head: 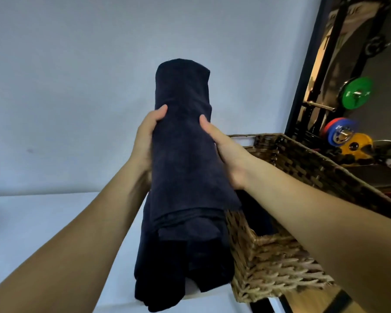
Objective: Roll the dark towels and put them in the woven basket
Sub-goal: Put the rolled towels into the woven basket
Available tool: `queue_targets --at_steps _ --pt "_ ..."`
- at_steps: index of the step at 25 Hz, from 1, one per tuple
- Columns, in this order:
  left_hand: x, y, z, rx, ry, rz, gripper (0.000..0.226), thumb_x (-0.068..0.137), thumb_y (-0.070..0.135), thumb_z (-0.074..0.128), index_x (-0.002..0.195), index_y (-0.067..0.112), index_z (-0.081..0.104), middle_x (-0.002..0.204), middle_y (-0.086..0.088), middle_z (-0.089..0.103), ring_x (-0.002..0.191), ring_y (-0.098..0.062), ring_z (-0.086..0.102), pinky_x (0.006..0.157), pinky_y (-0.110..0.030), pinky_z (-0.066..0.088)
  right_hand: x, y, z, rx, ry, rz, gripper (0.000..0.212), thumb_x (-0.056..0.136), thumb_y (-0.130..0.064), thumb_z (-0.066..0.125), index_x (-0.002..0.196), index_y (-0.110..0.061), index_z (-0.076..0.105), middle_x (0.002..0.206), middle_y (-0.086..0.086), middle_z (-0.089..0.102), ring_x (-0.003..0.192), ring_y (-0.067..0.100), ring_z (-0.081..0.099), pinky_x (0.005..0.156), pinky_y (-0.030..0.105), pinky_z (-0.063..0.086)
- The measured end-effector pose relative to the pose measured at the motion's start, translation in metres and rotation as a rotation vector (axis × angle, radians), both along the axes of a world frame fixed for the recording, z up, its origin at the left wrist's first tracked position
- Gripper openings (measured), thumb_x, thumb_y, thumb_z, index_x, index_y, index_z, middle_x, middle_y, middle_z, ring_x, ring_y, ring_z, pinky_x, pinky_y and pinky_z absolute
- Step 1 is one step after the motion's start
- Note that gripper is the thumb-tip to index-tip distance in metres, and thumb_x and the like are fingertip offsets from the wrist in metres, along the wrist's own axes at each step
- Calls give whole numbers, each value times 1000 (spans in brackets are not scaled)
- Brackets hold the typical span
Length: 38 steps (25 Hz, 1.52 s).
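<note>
A white table (32, 222) fills the lower left, bare out to its near edge, with a pale wall (77, 64) behind it. The left hand (145, 141) grips the left side of the rolled towel (183, 166), thumb on the front and fingers hidden behind. The towel is dark and held up off the table, its tight end raised towards the wall. Its looser, layered end hangs low by the table's right edge. The right hand (226, 154) grips the roll's right side in the same way. Just right of the towel sits the woven basket (269, 267), its near left wall beside the hanging end; whether they touch cannot be told. The basket's open top shows something dark inside. Further right, a black frame (307, 64) borders coloured weight plates (357, 92).
</note>
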<state>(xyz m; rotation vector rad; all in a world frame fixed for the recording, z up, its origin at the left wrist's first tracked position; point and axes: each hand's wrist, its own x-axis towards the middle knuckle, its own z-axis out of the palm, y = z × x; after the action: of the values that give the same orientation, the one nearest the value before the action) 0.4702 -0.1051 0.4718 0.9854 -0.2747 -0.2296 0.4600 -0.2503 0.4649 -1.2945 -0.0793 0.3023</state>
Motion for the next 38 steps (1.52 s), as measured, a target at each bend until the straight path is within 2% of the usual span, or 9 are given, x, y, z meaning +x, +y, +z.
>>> queue_targets --at_steps 2,5,8,11,17,24,29,33,38 --pt "-1 -30 3 56 -68 4 47 95 46 45 102 8 71 100 -11 74 91 -19 71 78 -31 58 -5 -20 8 130 -65 -60 42 90 -47 57 100 -10 76 97 6 76 88 17 73 75 26 58" --pt "22 -48 -4 832 -445 355 60 93 63 37 106 15 70 111 -6 67 105 -17 62 93 -40 50 -20 -66 21 34 -126 -177 34 86 -41 60 92 -14 78 95 5 76 82 19 73 70 28 59" --pt "45 -24 -54 1465 -656 447 50 89 62 47 125 29 59 132 -1 47 125 -23 43 101 -42 40 -19 -124 36 -459 -70 -327 39 83 -46 66 109 -17 69 98 4 77 81 19 74 72 30 55" --pt "49 6 -132 1779 -296 202 68 85 65 48 144 35 34 156 -5 20 139 -35 25 108 -51 33 2 -170 20 -1251 -5 -360 97 50 -66 79 133 -24 50 118 3 67 99 25 67 88 38 52" --pt "54 16 -161 1655 -201 240 70 87 59 50 148 45 19 162 7 0 142 -37 20 110 -50 33 38 -156 -96 -1883 250 32 128 82 -60 64 143 -7 -36 139 26 49 118 37 56 102 40 45" --pt "53 14 -163 1629 -175 284 67 85 50 51 145 46 21 161 9 3 137 -36 29 103 -48 37 52 -177 -93 -1579 503 236 167 32 -66 87 147 -33 -29 163 4 13 137 29 37 107 43 44" --pt "53 12 -165 1641 -173 312 66 85 49 51 144 46 21 160 9 4 135 -36 31 101 -47 39 43 -130 -108 -2014 235 354 111 93 -32 58 142 -7 -38 145 29 40 117 36 56 98 40 45" --pt "53 12 -163 1629 -187 325 68 84 47 52 144 45 21 160 10 4 135 -35 31 101 -46 39 46 -111 -109 -2195 367 484 114 92 -19 61 138 -12 -43 152 27 32 126 39 50 95 38 44" --pt "61 28 -167 1207 171 256 113 58 54 74 148 46 6 149 -6 29 121 -31 49 98 -40 46 51 -127 -67 -1846 471 460 126 82 -25 77 149 -31 -29 163 17 0 123 43 52 71 41 62"
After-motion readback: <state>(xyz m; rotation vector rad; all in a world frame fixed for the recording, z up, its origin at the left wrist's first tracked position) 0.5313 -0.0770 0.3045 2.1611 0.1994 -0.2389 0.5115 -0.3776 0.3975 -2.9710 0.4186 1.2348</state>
